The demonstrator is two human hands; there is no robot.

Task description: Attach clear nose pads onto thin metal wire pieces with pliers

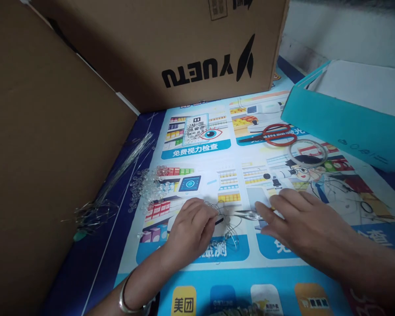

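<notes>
My left hand [192,226] is closed in a pinch on a loose bunch of thin silver wire [232,235], whose loops hang below and beside the fingertips. My right hand [294,215] is wrapped round what look like small silver needle-nose pliers [246,214]. Their slender tip points left and reaches the wire by my left fingertips; the handles are hidden in the palm. Left of my left hand lies a pile of clear beads [148,186]. Farther left is a bundle of long thin wires [127,164] with tangled ends.
Red-handled scissors [279,135] lie beyond my right hand, beside a clear ring-shaped roll [307,152]. A small clear packet [195,130] holds tiny pieces. A turquoise box [342,123] stands at right; tall cardboard [197,44] walls the back and left. The printed sheet [217,281] covers the table.
</notes>
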